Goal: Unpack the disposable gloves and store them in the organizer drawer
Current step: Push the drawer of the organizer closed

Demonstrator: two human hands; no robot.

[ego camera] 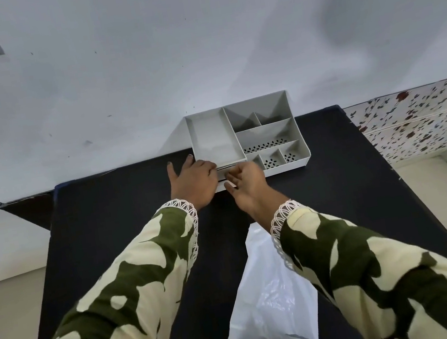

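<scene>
A grey plastic organizer (296, 128) with several open compartments stands at the far edge of the black table (107, 222), against the wall. Its drawer front (223, 185) shows as a pale strip at the near left side, between my hands. My left hand (193, 182) rests at the organizer's front left corner, fingers on its rim. My right hand (247, 180) is palm up, fingers curled around the drawer's front edge. A white plastic packet of gloves (271, 293) lies flat on the table near me, under my right forearm.
A white wall rises right behind the organizer. To the right of the table lies a floral-patterned surface (428, 119) and a pale floor. The table's left edge drops to the floor.
</scene>
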